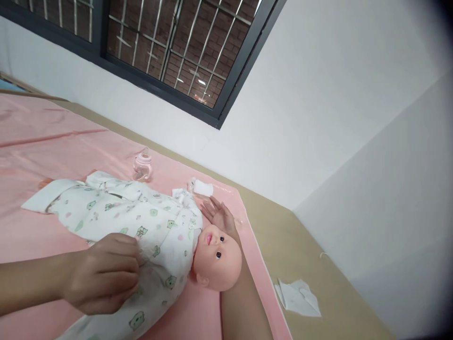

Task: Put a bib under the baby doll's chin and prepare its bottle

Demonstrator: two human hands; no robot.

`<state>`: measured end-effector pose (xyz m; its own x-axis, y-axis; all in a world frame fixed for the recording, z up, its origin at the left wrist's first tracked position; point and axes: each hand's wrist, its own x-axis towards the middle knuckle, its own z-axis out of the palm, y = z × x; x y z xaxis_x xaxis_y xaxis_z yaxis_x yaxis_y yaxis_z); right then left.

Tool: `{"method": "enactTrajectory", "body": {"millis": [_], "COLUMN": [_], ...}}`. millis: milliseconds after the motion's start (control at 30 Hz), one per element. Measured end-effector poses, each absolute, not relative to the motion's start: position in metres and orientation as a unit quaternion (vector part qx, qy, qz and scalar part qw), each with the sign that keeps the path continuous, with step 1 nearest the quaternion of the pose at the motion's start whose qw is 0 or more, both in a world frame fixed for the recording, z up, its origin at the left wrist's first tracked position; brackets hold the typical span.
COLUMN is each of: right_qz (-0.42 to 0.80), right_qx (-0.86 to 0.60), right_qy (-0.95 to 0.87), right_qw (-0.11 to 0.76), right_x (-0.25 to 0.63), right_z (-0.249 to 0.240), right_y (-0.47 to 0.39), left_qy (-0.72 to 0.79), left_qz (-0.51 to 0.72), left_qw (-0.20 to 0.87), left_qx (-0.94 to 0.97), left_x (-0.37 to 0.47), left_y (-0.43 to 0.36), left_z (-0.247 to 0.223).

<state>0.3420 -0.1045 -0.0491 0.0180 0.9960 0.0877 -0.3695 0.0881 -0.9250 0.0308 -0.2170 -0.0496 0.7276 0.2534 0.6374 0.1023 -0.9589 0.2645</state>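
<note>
A baby doll lies face up on a pink sheet, its bald head toward the right. It wears white clothes with green bear prints. My left hand is closed over the doll's front, its fingertips pinching the cloth near the chest. My right hand is beyond the doll's head, palm up with fingers spread and nothing in it. The right forearm passes beside and partly behind the head.
A pink-capped bottle stands beyond the doll's legs. A small white item lies near my right fingertips. A folded white cloth is on the tan surface at the right. Behind are a white wall and a barred window.
</note>
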Motion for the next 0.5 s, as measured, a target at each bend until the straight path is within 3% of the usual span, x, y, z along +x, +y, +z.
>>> {"method": "enactTrajectory", "body": {"millis": [200,367,500], "right_qz": [0.538,0.543,0.531], "right_qx": [-0.364,-0.332,-0.374], "right_qy": [-0.405,-0.314,-0.309], "right_qw": [0.643,0.705,0.695], "right_x": [0.355,0.377,0.383], "right_z": [-0.033,-0.010,0.015], "right_y": [-0.095,-0.084,-0.089], "left_qy": [0.136,0.054,0.011], "left_qz": [0.327,0.389,0.466], "left_qw": [0.232,0.116,0.065], "left_qx": [0.906,0.912,0.882], "left_x": [0.044,0.045,0.045], "left_y": [-0.226,-0.229,-0.226], "left_z": [-0.048,-0.044,-0.042]}}
